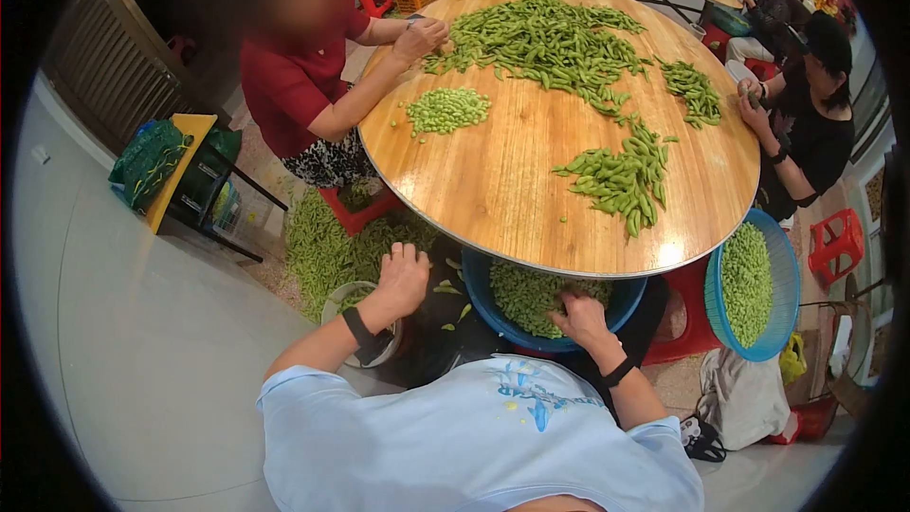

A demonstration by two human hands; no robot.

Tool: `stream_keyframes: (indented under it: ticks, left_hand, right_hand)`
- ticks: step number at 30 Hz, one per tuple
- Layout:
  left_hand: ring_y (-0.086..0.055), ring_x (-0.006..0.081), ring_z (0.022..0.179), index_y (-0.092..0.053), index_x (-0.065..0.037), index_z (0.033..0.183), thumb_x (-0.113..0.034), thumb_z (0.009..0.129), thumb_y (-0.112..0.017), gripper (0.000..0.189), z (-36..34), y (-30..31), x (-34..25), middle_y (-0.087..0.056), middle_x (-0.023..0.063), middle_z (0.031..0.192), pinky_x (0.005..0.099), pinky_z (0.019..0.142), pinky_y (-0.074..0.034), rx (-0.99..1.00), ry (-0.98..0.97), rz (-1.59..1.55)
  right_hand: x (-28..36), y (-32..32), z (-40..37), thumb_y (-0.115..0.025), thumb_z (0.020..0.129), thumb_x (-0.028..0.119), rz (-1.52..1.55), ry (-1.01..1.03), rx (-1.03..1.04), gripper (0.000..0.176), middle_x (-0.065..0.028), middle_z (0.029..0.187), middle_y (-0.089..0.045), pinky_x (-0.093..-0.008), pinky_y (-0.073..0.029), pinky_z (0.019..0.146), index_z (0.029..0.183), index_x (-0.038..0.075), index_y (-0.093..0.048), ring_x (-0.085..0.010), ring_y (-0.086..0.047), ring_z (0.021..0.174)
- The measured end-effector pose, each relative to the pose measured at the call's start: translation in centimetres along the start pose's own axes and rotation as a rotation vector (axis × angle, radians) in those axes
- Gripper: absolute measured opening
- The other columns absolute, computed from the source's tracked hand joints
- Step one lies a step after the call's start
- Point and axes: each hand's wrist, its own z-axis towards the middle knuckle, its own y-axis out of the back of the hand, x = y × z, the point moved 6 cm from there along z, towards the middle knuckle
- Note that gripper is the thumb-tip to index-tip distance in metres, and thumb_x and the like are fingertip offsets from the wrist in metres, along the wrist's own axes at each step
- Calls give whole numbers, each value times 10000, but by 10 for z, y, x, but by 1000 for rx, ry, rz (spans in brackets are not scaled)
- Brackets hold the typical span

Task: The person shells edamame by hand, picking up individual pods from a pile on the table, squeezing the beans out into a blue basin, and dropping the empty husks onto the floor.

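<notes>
My left hand point(404, 278) hovers over my lap, near the rim of a pale bucket point(334, 303); its fingers are bent, and whatever may be in them is hidden. My right hand point(580, 317) reaches over a blue basin point(483, 299) on my lap, its fingertips down by the shelled green beans point(521, 299). Whether those fingers hold a bean is too small to tell. A few loose green pods point(445, 288) lie on dark cloth between the hands. Above the basin is the edge of a round wooden table point(474, 199).
Pod piles point(550, 43) and a small heap of shelled beans point(447, 110) lie on the table. People sit around it. A blue basket of beans point(746, 284) stands at right, a red stool point(836, 245) beyond. Many pods or husks point(327, 251) cover the floor at left.
</notes>
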Motion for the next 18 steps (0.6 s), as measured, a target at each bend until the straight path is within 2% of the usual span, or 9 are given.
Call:
stream_keyframes:
  ticks: [1, 3, 4, 6, 8, 10, 13, 15, 18]
  left_hand:
    - [-534, 373, 885, -585, 31, 876, -6, 693, -573, 187, -1, -6, 1, -551, 211, 870, 445, 788, -459, 0, -3, 3]
    - [-511, 355, 870, -581, 28, 892, -12, 690, -578, 206, -3, -28, -2, -539, 183, 874, 430, 761, -449, -132, -146, -287]
    - [-518, 351, 922, -587, 20, 1015, 14, 685, -546, 332, -4, -39, -13, -560, 166, 924, 408, 777, -451, -69, -170, -407]
    - [-519, 338, 969, -572, 1, 1053, 0, 691, -562, 362, -6, -47, -48, -562, 161, 978, 411, 780, -427, 21, -329, -396]
    - [-511, 322, 1010, -558, -15, 1082, -25, 692, -595, 392, -6, -45, -79, -552, 156, 1052, 433, 792, -405, 54, -526, -371]
    - [-501, 314, 1052, -548, -32, 1123, -42, 697, -613, 432, -3, -75, -89, -537, 143, 1100, 437, 832, -393, 154, -579, -341]
    - [-519, 312, 1054, -558, -33, 1071, -46, 698, -613, 377, 5, -101, -104, -554, 139, 1064, 445, 851, -403, 246, -652, -271]
    - [-546, 306, 1036, -558, -36, 994, -61, 695, -626, 308, -3, -117, -115, -570, 134, 995, 455, 860, -416, 518, -789, -187]
    - [-566, 296, 993, -555, -49, 916, -77, 679, -654, 258, -11, -128, -121, -572, 115, 924, 465, 847, -428, 376, -860, -220]
  right_hand:
    - [5, -7, -4, -725, 730, 267, 17, 24, 139, 342, -216, 841, -629, -461, -518, 664, 900, 0, -595, -389, -630, 788]
    - [10, -27, -18, -731, 719, 423, 41, 139, 333, 465, -204, 867, -648, -449, -523, 677, 927, 21, -620, -388, -636, 786]
    - [12, -29, -22, -731, 719, 423, 35, 140, 333, 465, -204, 867, -648, -449, -523, 677, 927, 21, -620, -388, -636, 786]
    - [18, -38, -33, -734, 713, 391, -103, 148, 443, 427, -192, 873, -660, -442, -525, 719, 894, 19, -628, -358, -645, 834]
    - [21, -33, -34, -721, 728, 404, -116, 210, 400, 438, -184, 860, -662, -438, -529, 682, 940, 36, -615, -365, -648, 796]
    - [30, -31, -38, -681, 757, 292, -174, 239, 624, 329, -204, 875, -658, -439, -531, 675, 913, 14, -600, -358, -652, 800]
    - [6, -59, -49, -619, 761, 174, -268, 282, 473, 213, -201, 798, -658, -431, -534, 631, 870, -6, -584, -346, -660, 745]
    - [5, -58, -50, -596, 753, 137, -276, 292, 478, 183, -195, 745, -650, -430, -529, 602, 860, -10, -580, -343, -657, 706]
    - [6, -54, -50, -574, 741, 99, -262, 309, 469, 155, -186, 660, -631, -435, -515, 554, 850, -11, -577, -346, -648, 643]
